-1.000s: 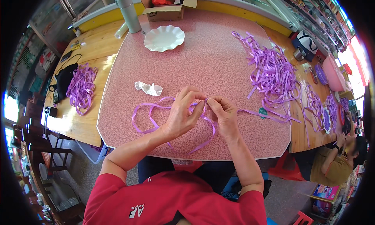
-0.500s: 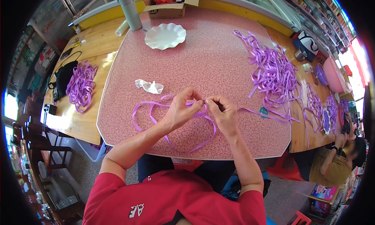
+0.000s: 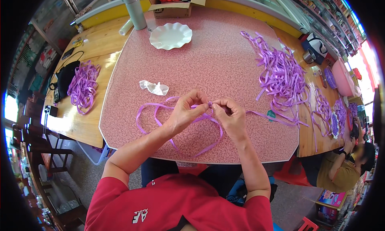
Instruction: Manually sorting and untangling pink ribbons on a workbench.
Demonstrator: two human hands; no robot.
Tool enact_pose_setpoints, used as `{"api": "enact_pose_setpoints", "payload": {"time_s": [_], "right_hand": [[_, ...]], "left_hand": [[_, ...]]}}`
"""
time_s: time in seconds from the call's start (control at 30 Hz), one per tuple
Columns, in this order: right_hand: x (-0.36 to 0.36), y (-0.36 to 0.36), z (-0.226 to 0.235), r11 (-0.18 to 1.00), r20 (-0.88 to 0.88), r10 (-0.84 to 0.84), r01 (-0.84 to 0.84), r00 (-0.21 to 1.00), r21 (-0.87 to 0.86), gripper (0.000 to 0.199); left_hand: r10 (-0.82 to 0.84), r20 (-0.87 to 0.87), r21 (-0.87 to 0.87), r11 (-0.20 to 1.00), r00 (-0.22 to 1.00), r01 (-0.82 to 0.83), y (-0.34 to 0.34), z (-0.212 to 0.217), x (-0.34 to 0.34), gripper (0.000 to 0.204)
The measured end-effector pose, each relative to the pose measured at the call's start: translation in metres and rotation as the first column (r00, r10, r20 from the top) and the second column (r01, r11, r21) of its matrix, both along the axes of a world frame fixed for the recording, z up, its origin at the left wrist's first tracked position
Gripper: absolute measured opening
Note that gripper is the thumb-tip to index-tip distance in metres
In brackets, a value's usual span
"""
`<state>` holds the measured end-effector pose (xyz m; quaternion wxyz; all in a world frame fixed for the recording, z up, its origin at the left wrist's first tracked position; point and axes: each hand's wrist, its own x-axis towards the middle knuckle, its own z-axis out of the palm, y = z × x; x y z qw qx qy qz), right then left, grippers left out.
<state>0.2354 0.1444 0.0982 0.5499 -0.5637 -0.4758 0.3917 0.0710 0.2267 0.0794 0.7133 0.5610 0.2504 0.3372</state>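
Across a pink speckled tabletop (image 3: pixel 216 66) at the centre of the frame, straight to the action! Pinched tight, thumb to finger, in both left hand (image 3: pixel 185 112) and right hand (image 3: pixel 232 118), nearly tip to tip: one tiny bit of purple ribbon (image 3: pixel 221 132). Too small to tell whether knotted or simply folded. Out from that pinch, loose loops over the tabletop, below and to the left of the fingers, plus a strand trailing off to the right by a green spot (image 3: pixel 271 113). Just above the loops, a crumpled white scrap (image 3: pixel 154 87). Over on the right, a big tangled heap of purple strips (image 3: pixel 280 72)! Up top, left of centre, a white scalloped dish (image 3: pixel 171 36), then a pale green bottle (image 3: pixel 135 12) beside an open cardboard box (image 3: pixel 170 11). Far left, on a wooden table (image 3: pixel 104 54), another purple bundle (image 3: pixel 83 88). Far right, a pink basin (image 3: pixel 343 76); lower down, a person in an olive top (image 3: pixel 335 175).
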Motion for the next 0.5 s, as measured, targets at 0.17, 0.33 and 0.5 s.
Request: {"api": "enact_pose_setpoints", "payload": {"time_s": [0.17,0.33,0.5], "right_hand": [[0.003,0.001,-0.005,0.999,-0.144,-0.019,0.013,0.989,-0.048,0.011],[0.008,0.0,-0.011,0.997,-0.182,-0.008,-0.007,0.983,-0.079,0.013],[0.003,0.001,-0.006,0.998,-0.279,-0.011,-0.006,0.96,-0.061,0.011]], "left_hand": [[0.066,-0.146,0.322,0.947,0.987,-0.015,-0.001,0.002,-0.002,0.012],[0.294,-0.13,0.724,0.681,0.947,-0.112,-0.007,0.011,-0.001,0.018],[0.329,-0.059,0.867,0.485,0.942,-0.115,-0.003,0.013,0.001,0.026]]}}
